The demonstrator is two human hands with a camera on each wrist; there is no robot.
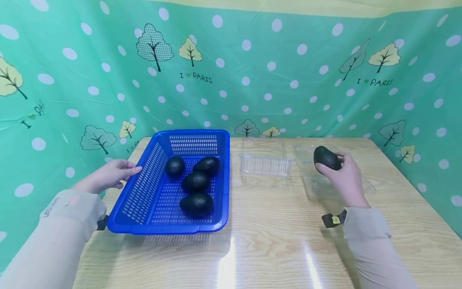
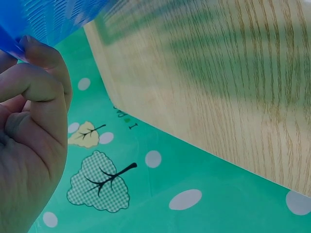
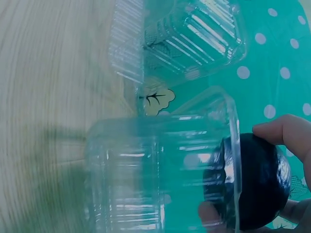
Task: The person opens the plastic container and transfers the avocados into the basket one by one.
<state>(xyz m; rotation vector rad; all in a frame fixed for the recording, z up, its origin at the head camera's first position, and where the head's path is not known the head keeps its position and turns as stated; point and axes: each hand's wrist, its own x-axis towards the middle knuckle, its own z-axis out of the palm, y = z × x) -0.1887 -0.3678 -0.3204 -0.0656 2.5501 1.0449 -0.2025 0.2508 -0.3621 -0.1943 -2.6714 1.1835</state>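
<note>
A blue plastic basket [image 1: 227, 192] with slotted walls holds several dark avocados [image 1: 196, 204]. At its left rim, my left hand [image 1: 117, 174] grips the edge; in the left wrist view, curled fingers [image 2: 46, 97] meet the blue rim [image 2: 12, 46]. On the right side of the table, my right hand [image 1: 346, 176] holds one dark avocado [image 1: 326, 157] between thumb and fingers, over an open clear plastic container [image 1: 317, 186]. The right wrist view shows this avocado [image 3: 262, 182] beside the container's clear wall [image 3: 160, 160], partly seen through it.
A second clear plastic container [image 1: 265, 165] with ribbed walls stands between the basket and the right-hand container. Everything rests on a wood-grain table [image 1: 274, 233]. A green dotted cloth [image 1: 252, 92] hangs behind and along the sides.
</note>
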